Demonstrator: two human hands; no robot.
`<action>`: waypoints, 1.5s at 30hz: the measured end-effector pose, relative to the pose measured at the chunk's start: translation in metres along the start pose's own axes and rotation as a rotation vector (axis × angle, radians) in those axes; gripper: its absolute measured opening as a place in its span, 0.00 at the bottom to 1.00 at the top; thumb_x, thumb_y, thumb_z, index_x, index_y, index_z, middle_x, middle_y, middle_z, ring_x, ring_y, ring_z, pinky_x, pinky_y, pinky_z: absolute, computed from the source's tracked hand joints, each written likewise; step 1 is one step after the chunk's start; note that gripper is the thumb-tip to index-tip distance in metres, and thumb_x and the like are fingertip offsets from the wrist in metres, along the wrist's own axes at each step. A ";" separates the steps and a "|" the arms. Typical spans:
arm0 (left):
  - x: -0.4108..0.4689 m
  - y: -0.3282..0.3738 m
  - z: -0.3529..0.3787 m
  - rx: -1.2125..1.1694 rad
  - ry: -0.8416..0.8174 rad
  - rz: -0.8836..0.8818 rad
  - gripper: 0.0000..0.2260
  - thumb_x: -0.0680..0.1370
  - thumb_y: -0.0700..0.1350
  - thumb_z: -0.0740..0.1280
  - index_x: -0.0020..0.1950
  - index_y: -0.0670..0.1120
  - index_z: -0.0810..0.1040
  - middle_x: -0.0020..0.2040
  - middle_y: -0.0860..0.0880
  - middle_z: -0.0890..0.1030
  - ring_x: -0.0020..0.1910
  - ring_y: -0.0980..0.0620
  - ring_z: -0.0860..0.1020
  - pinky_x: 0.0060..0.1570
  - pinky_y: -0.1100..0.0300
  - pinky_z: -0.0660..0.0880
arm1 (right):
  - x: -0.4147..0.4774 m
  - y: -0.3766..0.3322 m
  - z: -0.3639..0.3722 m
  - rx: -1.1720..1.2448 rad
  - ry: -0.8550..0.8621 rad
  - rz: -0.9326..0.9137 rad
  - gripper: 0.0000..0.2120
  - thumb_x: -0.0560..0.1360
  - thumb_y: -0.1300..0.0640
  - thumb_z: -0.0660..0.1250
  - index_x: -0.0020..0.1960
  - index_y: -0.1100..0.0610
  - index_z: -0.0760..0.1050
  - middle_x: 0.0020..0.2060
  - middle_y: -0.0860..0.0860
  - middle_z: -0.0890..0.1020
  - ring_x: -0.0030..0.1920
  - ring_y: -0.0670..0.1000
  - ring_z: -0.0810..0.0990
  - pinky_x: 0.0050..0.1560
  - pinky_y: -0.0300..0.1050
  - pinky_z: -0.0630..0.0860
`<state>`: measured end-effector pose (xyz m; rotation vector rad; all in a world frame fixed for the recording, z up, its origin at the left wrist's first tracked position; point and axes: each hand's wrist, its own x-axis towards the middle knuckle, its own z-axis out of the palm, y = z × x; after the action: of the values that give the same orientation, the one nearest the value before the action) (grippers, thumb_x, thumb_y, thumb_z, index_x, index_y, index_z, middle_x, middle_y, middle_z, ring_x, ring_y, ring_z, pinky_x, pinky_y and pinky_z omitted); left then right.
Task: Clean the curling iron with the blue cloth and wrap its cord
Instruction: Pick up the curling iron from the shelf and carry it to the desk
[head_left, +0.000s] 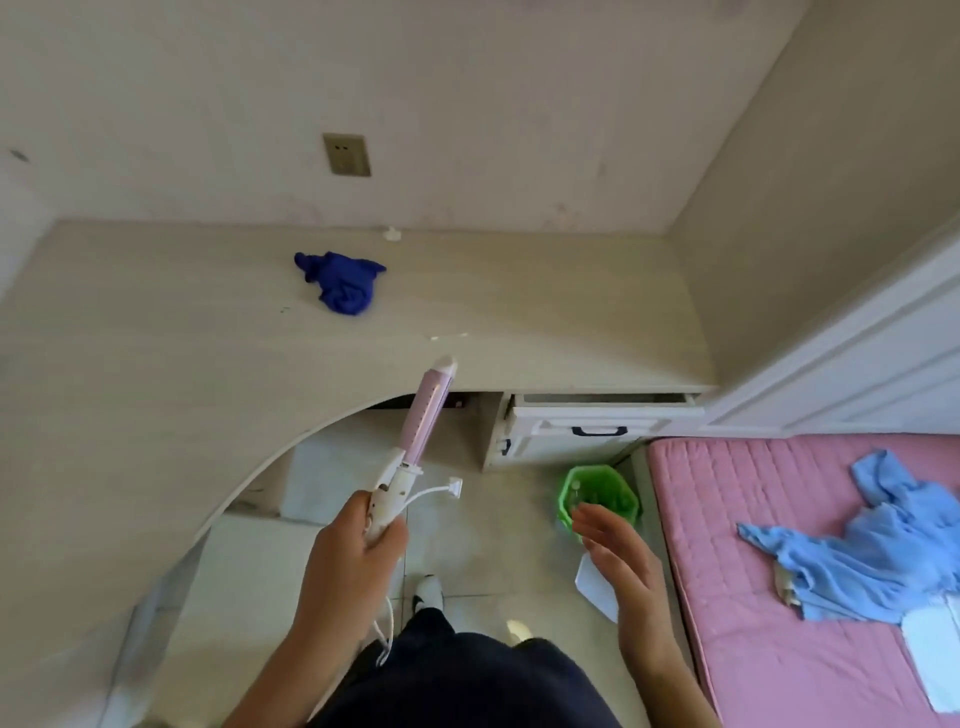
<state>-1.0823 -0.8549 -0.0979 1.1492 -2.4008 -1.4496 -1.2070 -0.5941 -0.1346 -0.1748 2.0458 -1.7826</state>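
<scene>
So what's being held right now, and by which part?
The left hand grips the curling iron by its white handle. The right hand is open and holds nothing.

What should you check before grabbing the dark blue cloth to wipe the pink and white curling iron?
1. Left hand grips the pink and white plastic curling iron by its handle: ok.
2. Right hand free, fingers relaxed: ok.
3. Crumpled dark blue cloth lies uncovered on the pale wooden desk: ok.
4. White plug out of the beige wall socket: ok.
5. Pink barrel cool enough to wipe: cannot tell.
6. White cord wrapped: not ok, hangs loose.
</scene>
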 end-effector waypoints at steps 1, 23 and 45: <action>0.015 0.001 -0.004 0.004 -0.001 0.000 0.07 0.79 0.45 0.68 0.42 0.52 0.73 0.29 0.56 0.75 0.24 0.56 0.70 0.23 0.65 0.66 | 0.012 -0.002 0.009 0.007 -0.002 0.000 0.21 0.74 0.56 0.66 0.66 0.56 0.79 0.61 0.51 0.85 0.64 0.52 0.82 0.63 0.43 0.77; 0.282 0.087 -0.039 0.128 -0.006 -0.004 0.12 0.78 0.44 0.70 0.38 0.50 0.70 0.30 0.59 0.75 0.27 0.57 0.72 0.26 0.66 0.68 | 0.260 -0.050 0.089 0.088 -0.048 0.121 0.21 0.73 0.54 0.67 0.66 0.50 0.81 0.61 0.50 0.85 0.64 0.51 0.82 0.62 0.46 0.74; 0.551 -0.151 -0.192 0.534 0.046 0.182 0.07 0.74 0.45 0.70 0.43 0.54 0.73 0.30 0.49 0.75 0.30 0.45 0.74 0.31 0.53 0.69 | 0.488 0.075 0.378 -0.522 -0.428 -0.086 0.29 0.74 0.45 0.65 0.74 0.48 0.72 0.69 0.43 0.74 0.71 0.47 0.70 0.71 0.50 0.69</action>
<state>-1.3034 -1.3897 -0.2664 0.9900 -2.8581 -0.7375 -1.4886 -1.1039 -0.3523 -0.7367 2.1430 -1.0871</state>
